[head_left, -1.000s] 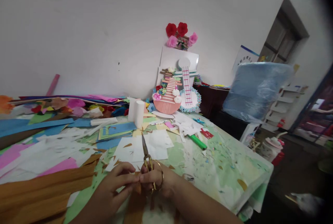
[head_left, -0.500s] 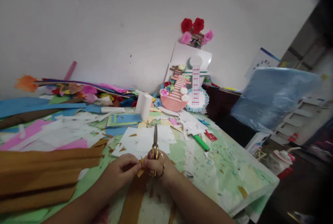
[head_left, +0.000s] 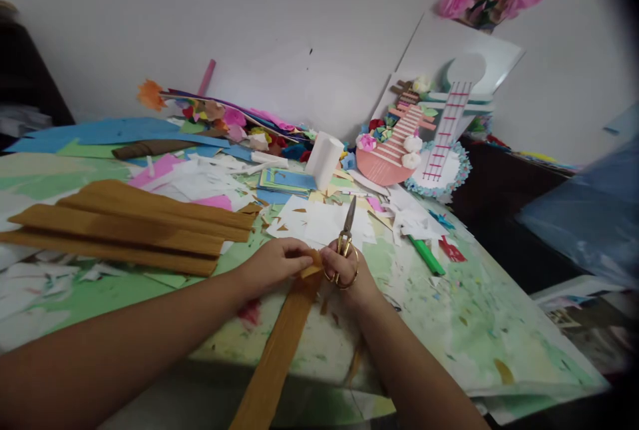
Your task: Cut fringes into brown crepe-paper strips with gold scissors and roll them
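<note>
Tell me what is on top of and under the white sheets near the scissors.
Small brown scraps lie on the white sheets; whatever is directly underneath is covered.

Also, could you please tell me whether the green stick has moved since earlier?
No, it appears unmoved: the green stick still lies beside the red scrap.

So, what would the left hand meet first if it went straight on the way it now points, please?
Probably the right hand, just past the folded brown paper that the left hand pinches, though depth is hard to judge.
</note>
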The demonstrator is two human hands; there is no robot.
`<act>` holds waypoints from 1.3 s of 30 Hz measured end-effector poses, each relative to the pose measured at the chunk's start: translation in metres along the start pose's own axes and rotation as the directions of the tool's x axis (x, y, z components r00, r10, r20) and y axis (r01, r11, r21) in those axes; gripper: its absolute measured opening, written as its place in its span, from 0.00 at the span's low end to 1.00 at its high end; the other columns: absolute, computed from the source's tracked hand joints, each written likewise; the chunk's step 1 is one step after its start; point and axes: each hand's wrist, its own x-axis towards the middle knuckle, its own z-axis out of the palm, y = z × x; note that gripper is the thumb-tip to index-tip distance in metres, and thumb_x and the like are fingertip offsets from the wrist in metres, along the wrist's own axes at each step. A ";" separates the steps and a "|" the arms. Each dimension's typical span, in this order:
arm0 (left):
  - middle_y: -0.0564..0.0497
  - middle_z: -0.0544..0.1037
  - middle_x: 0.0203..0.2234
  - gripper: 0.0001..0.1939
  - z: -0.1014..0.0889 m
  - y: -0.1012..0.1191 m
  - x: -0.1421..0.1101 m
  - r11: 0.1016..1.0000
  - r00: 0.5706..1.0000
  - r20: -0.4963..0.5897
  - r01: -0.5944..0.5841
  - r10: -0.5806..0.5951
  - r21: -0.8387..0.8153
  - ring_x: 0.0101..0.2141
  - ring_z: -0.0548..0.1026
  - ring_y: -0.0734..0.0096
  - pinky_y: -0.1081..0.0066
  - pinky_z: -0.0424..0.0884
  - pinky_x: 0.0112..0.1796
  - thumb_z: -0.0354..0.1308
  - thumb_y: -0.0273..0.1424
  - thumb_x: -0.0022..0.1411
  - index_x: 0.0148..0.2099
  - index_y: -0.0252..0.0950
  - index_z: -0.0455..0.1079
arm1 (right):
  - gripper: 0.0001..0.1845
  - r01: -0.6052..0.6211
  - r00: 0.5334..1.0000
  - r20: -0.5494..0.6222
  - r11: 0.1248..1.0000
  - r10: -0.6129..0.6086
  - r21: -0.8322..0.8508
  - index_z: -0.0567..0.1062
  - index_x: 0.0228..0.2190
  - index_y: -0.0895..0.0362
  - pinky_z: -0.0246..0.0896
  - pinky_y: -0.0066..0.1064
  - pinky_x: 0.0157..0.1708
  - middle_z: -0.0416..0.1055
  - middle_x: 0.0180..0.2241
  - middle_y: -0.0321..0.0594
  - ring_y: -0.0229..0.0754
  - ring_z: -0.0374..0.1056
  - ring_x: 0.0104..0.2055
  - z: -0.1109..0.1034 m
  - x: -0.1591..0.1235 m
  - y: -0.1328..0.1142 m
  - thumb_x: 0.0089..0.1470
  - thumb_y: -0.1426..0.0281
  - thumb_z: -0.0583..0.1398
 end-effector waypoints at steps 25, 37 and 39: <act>0.55 0.68 0.18 0.10 -0.003 -0.008 0.010 0.720 0.921 -0.241 0.060 -0.307 -0.691 0.19 0.65 0.82 0.78 0.60 0.23 0.54 0.34 0.48 0.29 0.30 0.65 | 0.06 0.231 0.968 0.052 0.788 -0.247 -0.570 0.60 0.25 0.56 0.49 0.27 0.24 0.56 0.21 0.32 0.34 0.53 0.23 0.001 -0.017 -0.007 0.44 0.68 0.53; 0.51 0.72 0.27 0.15 0.012 -0.008 0.004 0.994 0.998 -0.064 -0.029 0.022 -0.109 0.30 0.67 0.71 0.71 0.61 0.35 0.47 0.38 0.53 0.33 0.34 0.69 | 0.12 0.120 0.991 -0.029 0.974 -0.128 -0.193 0.57 0.23 0.55 0.51 0.26 0.23 0.57 0.21 0.30 0.33 0.55 0.23 0.009 -0.003 0.004 0.41 0.66 0.58; 0.50 0.73 0.32 0.15 0.013 -0.005 0.003 0.997 0.996 -0.042 -0.075 0.074 -0.024 0.35 0.67 0.69 0.69 0.60 0.39 0.46 0.38 0.54 0.36 0.35 0.69 | 0.12 0.124 0.991 -0.030 0.983 -0.130 -0.134 0.56 0.22 0.54 0.51 0.25 0.22 0.56 0.20 0.29 0.32 0.54 0.22 0.009 -0.002 0.006 0.40 0.67 0.57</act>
